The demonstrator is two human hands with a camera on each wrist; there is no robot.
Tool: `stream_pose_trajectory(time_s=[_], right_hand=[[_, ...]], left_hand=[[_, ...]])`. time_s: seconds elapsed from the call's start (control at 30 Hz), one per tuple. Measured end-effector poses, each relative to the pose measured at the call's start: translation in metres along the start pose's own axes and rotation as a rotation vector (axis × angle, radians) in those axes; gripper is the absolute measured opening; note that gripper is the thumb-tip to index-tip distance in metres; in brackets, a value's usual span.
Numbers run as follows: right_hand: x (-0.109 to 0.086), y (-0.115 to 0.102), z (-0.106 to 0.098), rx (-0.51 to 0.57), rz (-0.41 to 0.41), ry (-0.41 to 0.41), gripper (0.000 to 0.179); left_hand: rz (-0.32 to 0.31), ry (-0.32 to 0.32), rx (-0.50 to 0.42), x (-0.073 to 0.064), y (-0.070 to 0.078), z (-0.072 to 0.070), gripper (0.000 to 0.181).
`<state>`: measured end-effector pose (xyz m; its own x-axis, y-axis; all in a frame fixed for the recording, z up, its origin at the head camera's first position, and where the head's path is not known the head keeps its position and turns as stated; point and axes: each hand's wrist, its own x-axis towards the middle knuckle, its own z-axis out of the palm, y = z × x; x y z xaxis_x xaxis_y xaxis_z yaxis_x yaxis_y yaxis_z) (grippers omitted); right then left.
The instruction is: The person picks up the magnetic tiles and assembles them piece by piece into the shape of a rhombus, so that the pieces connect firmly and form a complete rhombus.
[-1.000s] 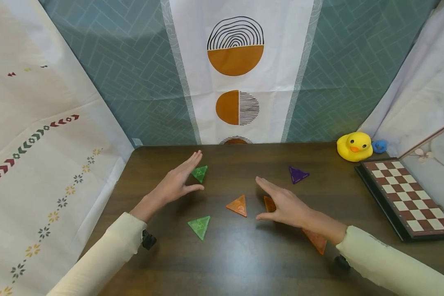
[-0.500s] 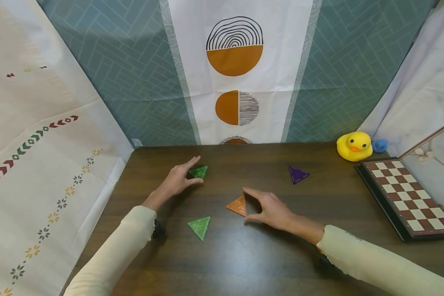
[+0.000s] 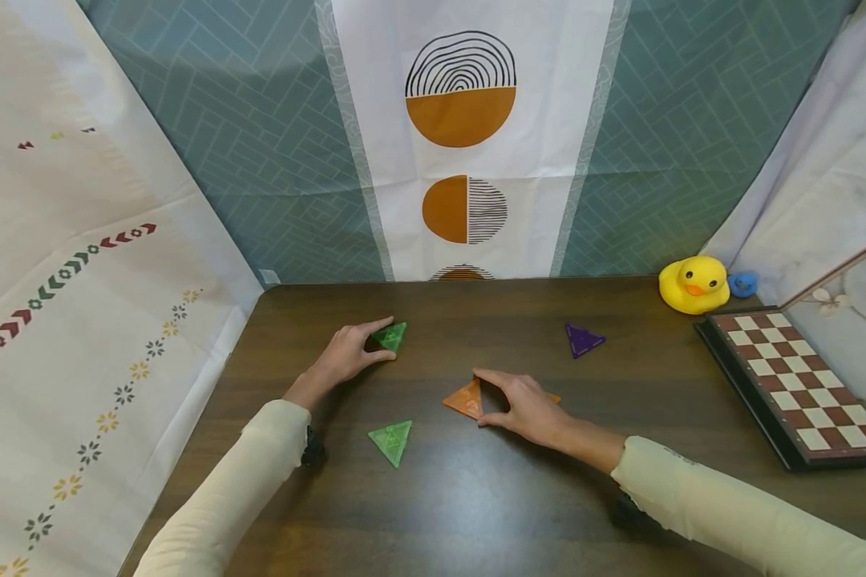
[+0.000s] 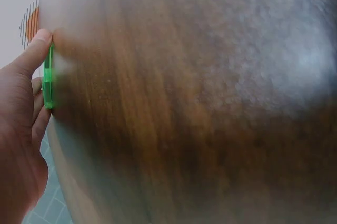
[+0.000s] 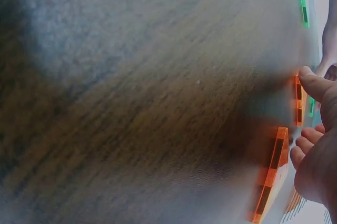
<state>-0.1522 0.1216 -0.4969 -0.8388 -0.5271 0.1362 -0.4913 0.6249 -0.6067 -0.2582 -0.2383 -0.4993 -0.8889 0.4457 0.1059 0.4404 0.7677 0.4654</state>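
At the back left, my left hand (image 3: 342, 353) pinches a green triangular magnetic tile (image 3: 391, 337) by two corners, thumb at one and fingers at the other. The left wrist view shows that tile (image 4: 48, 83) edge-on, low at the table. My right hand (image 3: 530, 409) spans an orange triangular magnetic tile (image 3: 466, 399) mid-table, thumb and forefinger at its right-hand corners. A second orange tile (image 3: 554, 397) peeks out behind the right hand. Nearer the front lies a lighter green tile (image 3: 391, 442). A purple tile (image 3: 583, 340) sits at the back right.
On the right side of the dark wooden table (image 3: 433, 513) lies a chessboard (image 3: 801, 385). Behind it are a yellow rubber duck (image 3: 694, 284) and a small blue one (image 3: 742, 284). Patterned cloth (image 3: 469, 160) hangs along the table's back edge.
My right hand has moved left to the orange tile, its forearm now covering another orange piece. My left hand has lowered and narrowed its fingers onto the green tile.
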Motion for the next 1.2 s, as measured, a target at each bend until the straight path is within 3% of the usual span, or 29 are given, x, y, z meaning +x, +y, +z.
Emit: stream_pose_trajectory(time_s=[0.33, 0.87, 1.2], right_hand=[[-0.0006, 0.0029, 0.0006, 0.003, -0.033, -0.001, 0.076], [0.0013, 0.0011, -0.0016, -0.010, -0.019, -0.015, 0.075], [0.0020, 0.0009, -0.0031, -0.026, -0.034, -0.018, 0.075]], left_hand=[[-0.028, -0.020, -0.002, -0.0008, 0.0016, -0.0002, 0.070], [0.031, -0.006, -0.024, 0.0040, 0.0061, -0.0037, 0.074], [-0.005, 0.017, -0.069, 0.0055, 0.0096, -0.0059, 0.073]])
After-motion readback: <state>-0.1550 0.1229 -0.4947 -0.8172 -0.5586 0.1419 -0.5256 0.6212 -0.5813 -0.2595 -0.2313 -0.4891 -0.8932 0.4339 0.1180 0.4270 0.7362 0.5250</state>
